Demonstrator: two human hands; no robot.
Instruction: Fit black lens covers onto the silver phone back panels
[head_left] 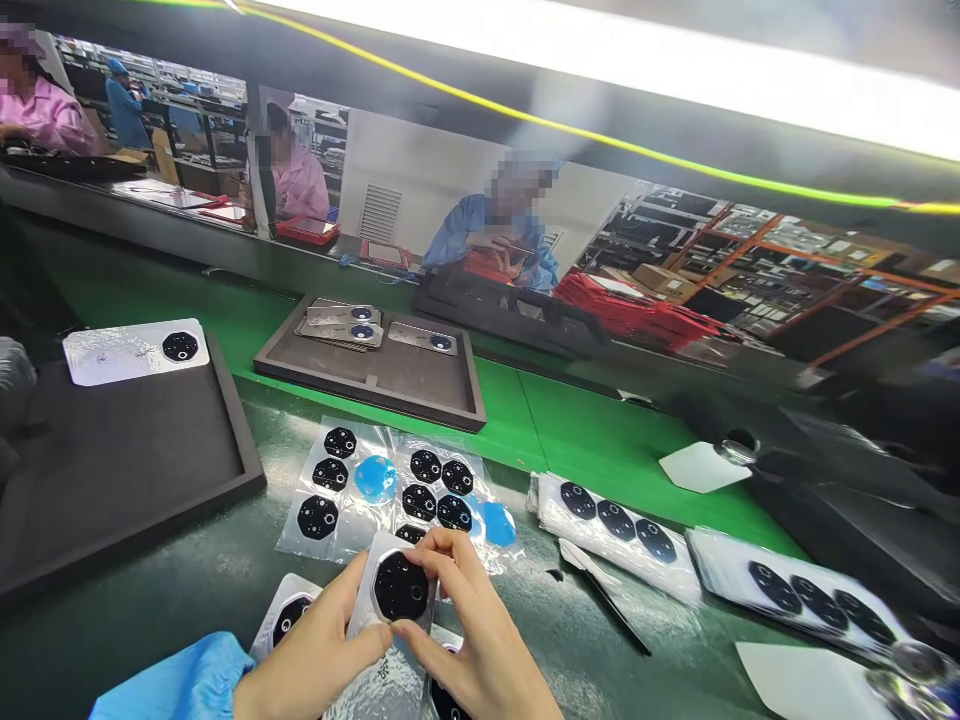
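My left hand (319, 645) is closed around a silvery phone back cover (384, 685), tilted up in front of me. On the cover's camera area lies a black octagonal camera sticker (401, 588). The fingers and thumb of my right hand (480, 625) grip that sticker at its upper right and lower edges. Further phone covers (271, 612) lie beneath my hands, partly hidden. Just beyond, a clear sheet (300, 545) carries several black octagonal stickers (318, 517) and blue round film pieces (375, 479).
A dark tray (240, 430) at left bears one cover (124, 352); another tray (450, 400) behind holds several. At right are tweezers (615, 605), stacked sticker sheets (559, 510) and white cards (694, 467) beside clear round pieces (739, 447). Co-workers (487, 235) sit across the bench.
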